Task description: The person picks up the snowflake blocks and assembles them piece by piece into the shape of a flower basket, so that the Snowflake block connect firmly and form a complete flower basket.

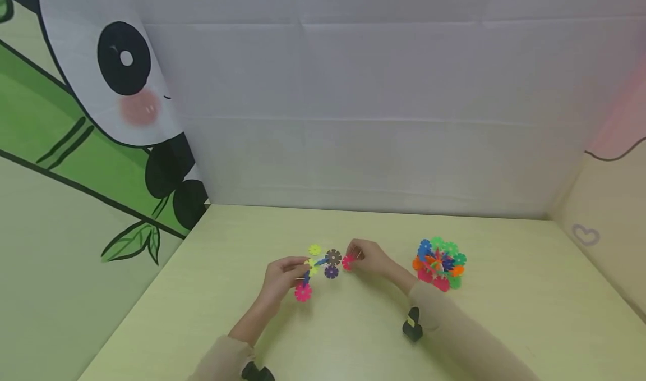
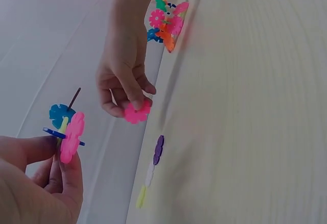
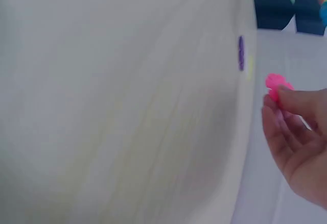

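Observation:
My left hand (image 1: 280, 280) pinches a small chain of interlocking snowflake discs, the notched plastic kind. In it are a pink disc (image 2: 73, 137), dark blue and yellow ones, a lighter blue disc (image 2: 61, 115) and a brown disc (image 1: 333, 257) at the far end. Between thumb and fingers, my right hand (image 1: 372, 256) holds a single pink disc (image 2: 137, 112), just right of the brown one in the head view. On the table near the hands lie a purple disc (image 2: 159, 149), a whitish disc (image 2: 149, 175) and a yellow disc (image 2: 141, 197).
To the right, a heap of mixed-colour snowflake discs (image 1: 439, 263) sits on the pale table (image 1: 454, 336). A white sheet (image 1: 353, 117) hangs behind the table's far edge, with a painted panel (image 1: 101, 145) at the left. Each wrist wears a dark strap.

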The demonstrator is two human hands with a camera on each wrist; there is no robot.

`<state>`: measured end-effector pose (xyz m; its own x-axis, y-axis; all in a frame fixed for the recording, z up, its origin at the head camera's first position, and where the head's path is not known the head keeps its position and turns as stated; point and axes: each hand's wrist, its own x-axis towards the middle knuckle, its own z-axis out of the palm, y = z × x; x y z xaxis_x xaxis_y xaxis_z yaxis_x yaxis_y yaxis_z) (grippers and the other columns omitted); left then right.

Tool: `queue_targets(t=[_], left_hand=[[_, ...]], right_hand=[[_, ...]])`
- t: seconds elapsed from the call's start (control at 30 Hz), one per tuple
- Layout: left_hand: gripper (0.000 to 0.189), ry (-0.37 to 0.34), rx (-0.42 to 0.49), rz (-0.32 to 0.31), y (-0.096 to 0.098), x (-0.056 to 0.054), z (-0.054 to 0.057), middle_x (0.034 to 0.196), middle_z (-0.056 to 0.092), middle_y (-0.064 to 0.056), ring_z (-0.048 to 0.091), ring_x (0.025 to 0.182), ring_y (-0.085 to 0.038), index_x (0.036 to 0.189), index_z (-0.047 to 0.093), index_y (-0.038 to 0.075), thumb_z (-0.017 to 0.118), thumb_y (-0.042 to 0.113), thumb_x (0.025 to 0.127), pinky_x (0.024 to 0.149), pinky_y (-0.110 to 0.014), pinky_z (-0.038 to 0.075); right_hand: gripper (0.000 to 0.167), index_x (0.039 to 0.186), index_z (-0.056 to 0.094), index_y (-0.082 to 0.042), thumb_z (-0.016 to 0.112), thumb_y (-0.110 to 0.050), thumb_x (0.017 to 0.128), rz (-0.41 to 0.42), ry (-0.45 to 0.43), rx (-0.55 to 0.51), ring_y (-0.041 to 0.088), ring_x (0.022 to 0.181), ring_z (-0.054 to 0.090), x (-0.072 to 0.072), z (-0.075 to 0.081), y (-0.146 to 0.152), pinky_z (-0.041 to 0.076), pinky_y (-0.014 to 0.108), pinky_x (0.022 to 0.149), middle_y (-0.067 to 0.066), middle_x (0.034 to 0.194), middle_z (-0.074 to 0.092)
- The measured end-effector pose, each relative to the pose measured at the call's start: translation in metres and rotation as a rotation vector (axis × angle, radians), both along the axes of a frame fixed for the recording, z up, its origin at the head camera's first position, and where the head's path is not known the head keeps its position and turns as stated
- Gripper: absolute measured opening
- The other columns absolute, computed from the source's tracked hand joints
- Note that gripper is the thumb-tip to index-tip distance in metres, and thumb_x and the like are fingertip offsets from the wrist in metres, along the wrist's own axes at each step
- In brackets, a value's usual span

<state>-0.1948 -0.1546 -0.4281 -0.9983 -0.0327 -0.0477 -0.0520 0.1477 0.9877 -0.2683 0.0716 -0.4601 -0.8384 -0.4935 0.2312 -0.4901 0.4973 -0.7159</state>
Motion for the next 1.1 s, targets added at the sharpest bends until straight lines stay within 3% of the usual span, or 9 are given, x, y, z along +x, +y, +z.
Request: queue_targets(t=[0.17, 0.37, 0.6, 1.1], left_hand=[[0.025, 0.001, 0.024, -0.031, 0.011, 0.001, -0.001, 0.091, 0.067, -0.013, 0.064, 0.077, -0.016, 0.102, 0.063, -0.005, 0.064, 0.011, 0.083, 0.069, -0.028, 0.054], [0.025, 0.006, 0.060, -0.083, 0.026, 0.003, 0.000, 0.088, 0.067, -0.009, 0.064, 0.076, -0.015, 0.102, 0.062, -0.006, 0.063, 0.010, 0.083, 0.070, -0.028, 0.054], [0.026, 0.001, 0.096, -0.146, 0.040, 0.005, -0.002, 0.094, 0.066, -0.018, 0.065, 0.076, -0.017, 0.102, 0.062, -0.008, 0.064, 0.010, 0.083, 0.071, -0.029, 0.054], [0.027, 0.002, 0.093, -0.135, 0.038, 0.009, -0.002, 0.091, 0.067, -0.014, 0.064, 0.074, -0.013, 0.103, 0.061, -0.007, 0.064, 0.011, 0.083, 0.070, -0.029, 0.054]], right_hand=[[0.015, 0.090, 0.059, -0.007, 0.067, -0.001, 0.079, -0.097, 0.100, -0.187, 0.013, 0.073, 0.059, 0.036, 0.011, 0.019, 0.051, 0.021, 0.062, 0.002, 0.082, 0.064], [0.014, 0.089, 0.059, -0.009, 0.068, -0.003, 0.079, -0.174, 0.287, -0.273, 0.011, 0.073, 0.062, 0.063, 0.016, 0.029, 0.052, 0.022, 0.062, 0.003, 0.081, 0.066], [0.017, 0.089, 0.060, -0.008, 0.067, 0.004, 0.077, -0.169, 0.378, -0.282, 0.009, 0.073, 0.060, 0.072, 0.017, 0.035, 0.053, 0.021, 0.061, 0.000, 0.081, 0.065], [0.020, 0.087, 0.060, -0.005, 0.069, 0.007, 0.074, -0.122, 0.518, -0.269, 0.010, 0.072, 0.061, 0.074, 0.016, 0.034, 0.053, 0.022, 0.060, 0.000, 0.081, 0.065]])
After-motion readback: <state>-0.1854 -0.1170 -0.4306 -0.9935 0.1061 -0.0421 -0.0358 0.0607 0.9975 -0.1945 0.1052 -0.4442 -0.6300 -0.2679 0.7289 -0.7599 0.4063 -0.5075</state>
